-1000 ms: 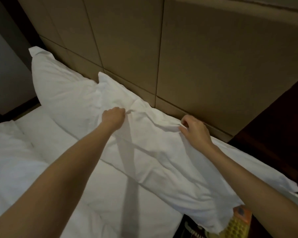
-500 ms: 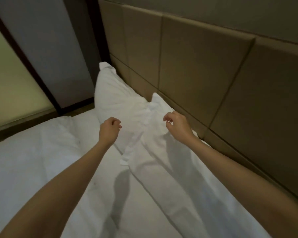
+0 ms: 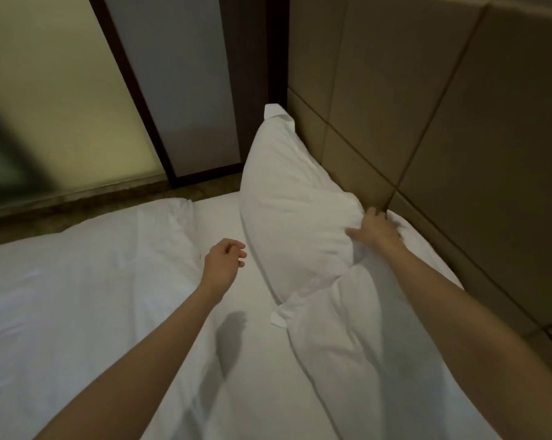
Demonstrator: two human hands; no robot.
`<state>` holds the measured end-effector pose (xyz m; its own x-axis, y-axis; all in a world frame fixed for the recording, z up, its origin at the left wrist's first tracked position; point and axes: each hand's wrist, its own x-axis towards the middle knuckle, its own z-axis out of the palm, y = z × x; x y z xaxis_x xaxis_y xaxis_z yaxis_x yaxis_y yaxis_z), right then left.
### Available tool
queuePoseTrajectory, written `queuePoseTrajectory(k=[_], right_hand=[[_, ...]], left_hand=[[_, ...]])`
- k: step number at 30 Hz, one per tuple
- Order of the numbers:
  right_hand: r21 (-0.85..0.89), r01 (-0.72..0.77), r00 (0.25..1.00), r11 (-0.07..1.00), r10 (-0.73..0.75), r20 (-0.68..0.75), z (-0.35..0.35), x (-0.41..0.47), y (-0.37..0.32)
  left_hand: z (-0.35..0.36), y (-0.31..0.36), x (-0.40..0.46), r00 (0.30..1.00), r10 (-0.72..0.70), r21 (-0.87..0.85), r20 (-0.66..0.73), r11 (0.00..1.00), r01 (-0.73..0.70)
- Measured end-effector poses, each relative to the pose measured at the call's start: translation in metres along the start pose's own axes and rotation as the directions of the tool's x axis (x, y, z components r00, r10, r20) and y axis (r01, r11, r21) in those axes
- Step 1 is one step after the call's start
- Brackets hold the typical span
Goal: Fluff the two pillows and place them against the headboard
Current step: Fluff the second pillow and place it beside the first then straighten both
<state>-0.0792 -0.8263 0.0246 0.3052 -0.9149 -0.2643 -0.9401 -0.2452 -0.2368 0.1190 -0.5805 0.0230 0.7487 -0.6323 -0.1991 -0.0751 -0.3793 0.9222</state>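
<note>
Two white pillows lean on the tan padded headboard (image 3: 459, 138). The far pillow (image 3: 287, 198) stands plump against it, one corner poking up. The near pillow (image 3: 357, 338) lies flatter along the headboard, and its far end overlaps the far pillow's near corner. My right hand (image 3: 374, 230) rests on the far pillow's near top corner, fingers spread and pressing the cloth beside the headboard. My left hand (image 3: 225, 262) hovers over the sheet left of the pillows, loosely curled, holding nothing.
The white bedsheet (image 3: 230, 360) and a rumpled white duvet (image 3: 87, 281) cover the bed to the left. Beyond the bed's far edge are a strip of floor, a dark door frame (image 3: 131, 90) and a frosted glass panel (image 3: 55, 106).
My view has swung left along the headboard. My right hand moved from the near pillow's top edge onto the far pillow's corner. My left hand let go and drew back over the sheet.
</note>
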Motion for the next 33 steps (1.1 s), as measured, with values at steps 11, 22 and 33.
queuePoseTrajectory(k=[11, 22, 33], right_hand=[[-0.257, 0.124, 0.974, 0.958, -0.167, -0.155, -0.026, 0.049, -0.066], [-0.270, 0.190, 0.981, 0.944, -0.173, 0.086, 0.013, 0.016, -0.003], [-0.627, 0.156, 0.975, 0.763, -0.219, -0.024, -0.025, -0.041, 0.023]], left_hand=[[0.000, -0.012, 0.025, 0.996, -0.044, 0.023, 0.073, 0.999, 0.043], [0.002, -0.028, 0.008, 0.991, -0.087, 0.074, 0.104, 0.994, 0.079], [0.017, -0.011, -0.030, 0.984, -0.016, 0.142, 0.178, 0.990, -0.010]])
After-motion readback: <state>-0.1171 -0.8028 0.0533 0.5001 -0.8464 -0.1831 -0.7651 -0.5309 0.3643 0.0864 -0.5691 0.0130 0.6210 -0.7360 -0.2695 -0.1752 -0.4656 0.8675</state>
